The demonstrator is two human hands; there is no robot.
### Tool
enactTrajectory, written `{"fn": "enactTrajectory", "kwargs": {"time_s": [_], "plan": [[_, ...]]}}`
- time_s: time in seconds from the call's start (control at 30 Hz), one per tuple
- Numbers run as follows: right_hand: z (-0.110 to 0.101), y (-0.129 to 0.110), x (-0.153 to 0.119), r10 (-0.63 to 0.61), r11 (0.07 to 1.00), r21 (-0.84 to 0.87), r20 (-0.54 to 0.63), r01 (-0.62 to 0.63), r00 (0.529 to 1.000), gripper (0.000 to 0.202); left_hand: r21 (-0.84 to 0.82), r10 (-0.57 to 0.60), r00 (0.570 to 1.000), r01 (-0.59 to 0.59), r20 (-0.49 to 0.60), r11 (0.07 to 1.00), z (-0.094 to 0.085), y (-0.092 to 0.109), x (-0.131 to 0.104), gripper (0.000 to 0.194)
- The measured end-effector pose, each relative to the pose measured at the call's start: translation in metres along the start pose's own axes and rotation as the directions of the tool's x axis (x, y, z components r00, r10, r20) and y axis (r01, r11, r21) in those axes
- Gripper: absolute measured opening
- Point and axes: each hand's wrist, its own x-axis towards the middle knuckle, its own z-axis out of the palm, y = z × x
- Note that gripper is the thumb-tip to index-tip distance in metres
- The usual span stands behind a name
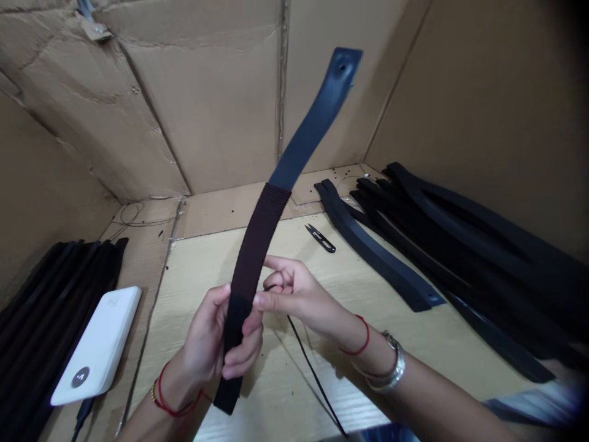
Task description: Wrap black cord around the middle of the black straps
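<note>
A long, slightly curved dark strap [309, 138] is held up at a slant in front of me. Its middle is wrapped in dark brown cord [256, 245], with distinct ridges at the upper end of the wrap. My left hand [221, 337] is closed around the black lower part of the strap. At the lower end of the wrap, my right hand [294, 291] pinches a thin dark cord [306, 356] against the strap's edge. That cord trails down to the table's front edge. Just where the cord meets the wrap is hidden by fingers.
Black thread snips [321, 238] lie beyond my right hand. Two bare straps [377, 252] and a pile of black straps [464, 245] lie at right. A white power bank [99, 344] with a cable rests beside wrapped straps [55, 307] at left. Cardboard walls [221, 92] enclose the table.
</note>
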Motion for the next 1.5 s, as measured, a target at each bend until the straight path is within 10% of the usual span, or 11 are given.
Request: {"fn": "enactTrajectory", "kwargs": {"time_s": [0.2,0.3,0.43,0.57,0.83,1.5], "plan": [[-0.001,-0.005,-0.007,-0.057,0.994,-0.079,0.151,0.069,0.987,0.027,-0.147,-0.248,0.955,0.272,0.161,0.951,0.002,0.003,0.0,0.055],[0.001,-0.005,-0.007,-0.111,0.99,-0.08,0.043,0.114,0.993,0.026,-0.055,-0.247,0.968,0.245,-0.043,0.968,0.004,0.001,0.003,0.058],[0.003,0.001,-0.002,-0.155,0.982,-0.124,-0.128,0.139,0.98,0.031,0.381,0.119,0.841,0.11,-0.527,0.918,0.006,-0.004,0.01,0.059],[0.007,0.007,0.0,-0.202,0.965,-0.206,-0.191,0.162,0.961,0.031,0.524,0.31,0.741,0.067,-0.596,0.849,0.006,-0.004,0.014,0.057],[0.009,0.009,-0.001,-0.226,0.952,-0.232,-0.079,0.202,0.971,0.03,0.125,-0.056,0.909,0.118,-0.414,0.985,0.009,0.005,0.01,0.061],[0.008,0.003,-0.005,-0.257,0.955,-0.165,-0.046,0.247,0.965,0.02,-0.271,-0.243,0.97,0.24,0.023,0.932,0.0,0.008,0.002,0.053]]}}
